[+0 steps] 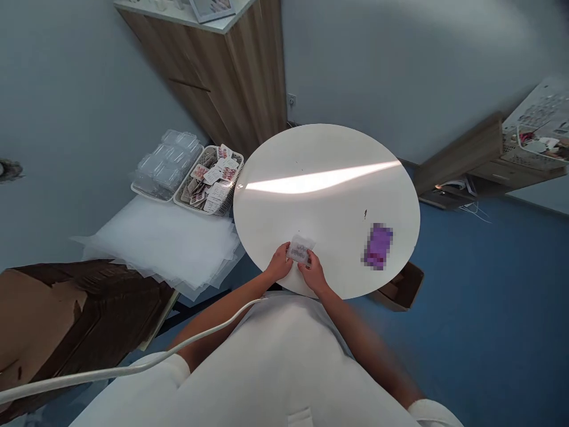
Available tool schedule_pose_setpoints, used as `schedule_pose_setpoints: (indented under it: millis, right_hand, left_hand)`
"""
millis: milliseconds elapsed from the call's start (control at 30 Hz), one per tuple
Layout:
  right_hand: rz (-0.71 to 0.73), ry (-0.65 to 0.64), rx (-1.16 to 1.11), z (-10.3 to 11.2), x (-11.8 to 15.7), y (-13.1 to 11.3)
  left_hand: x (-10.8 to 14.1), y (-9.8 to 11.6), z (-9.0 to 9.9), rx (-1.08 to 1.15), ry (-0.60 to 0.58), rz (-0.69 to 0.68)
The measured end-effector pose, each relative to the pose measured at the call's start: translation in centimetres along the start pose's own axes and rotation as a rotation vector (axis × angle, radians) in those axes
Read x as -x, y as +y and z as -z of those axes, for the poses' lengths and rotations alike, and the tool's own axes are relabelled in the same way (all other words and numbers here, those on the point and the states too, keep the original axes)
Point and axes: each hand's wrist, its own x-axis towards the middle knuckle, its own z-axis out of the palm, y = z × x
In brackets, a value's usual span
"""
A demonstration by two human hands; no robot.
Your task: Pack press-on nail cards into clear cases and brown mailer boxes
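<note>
Between my two hands is a small clear plastic case (301, 248), held over the near edge of the round white table (329, 219). Small dark reddish pieces show through it, too small to name. My left hand (280, 263) grips the case's left side, thumb toward me. On its right side, the fingers of my right hand (313, 273) are closed on the lower corner. To the right on the tabletop lies a purple rectangular thing (379, 246), blurred into blocks.
Left of the table, a white basket (178, 198) holds printed cards (213, 173), beside stacked clear plastic boxes (168, 163). Translucent sheets (164, 237) lie in front. Cardboard boxes stand at the lower left (40, 314) and under the table's right edge (406, 290). A white cable (178, 350) crosses my left arm.
</note>
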Motion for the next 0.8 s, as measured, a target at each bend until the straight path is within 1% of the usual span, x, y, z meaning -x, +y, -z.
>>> schedule_pose_setpoints:
  millis: [67, 167, 300, 467, 600, 700, 800]
  right_hand:
    - [0.024, 0.005, 0.012, -1.1, -0.5, -0.6]
    - [0.047, -0.012, 0.035, -3.0, -1.9, -2.0]
    - [0.068, -0.063, 0.052, -6.4, -4.6, -4.9]
    - [0.079, -0.094, 0.04, -11.7, -8.1, -8.2]
    - [0.072, -0.113, 0.045, -15.3, -10.0, -9.8]
    - [0.072, -0.101, 0.054, -17.0, -10.7, -10.4]
    - [0.088, -0.066, 0.078, -17.8, -11.0, -10.5]
  left_hand:
    - [-0.3, -0.5, 0.8, 0.016, 0.022, -0.002]
    - [-1.3, -1.8, 2.8, 0.05, 0.055, 0.006]
    - [-3.0, -4.3, 6.5, 0.097, 0.112, 0.046]
    - [-5.2, -7.0, 11.5, 0.115, 0.222, 0.088]
    - [-6.6, -8.6, 14.8, 0.09, 0.233, 0.098]
    - [-7.4, -9.6, 16.2, 0.072, 0.254, 0.079]
    - [-7.8, -10.2, 16.6, 0.064, 0.274, 0.063]
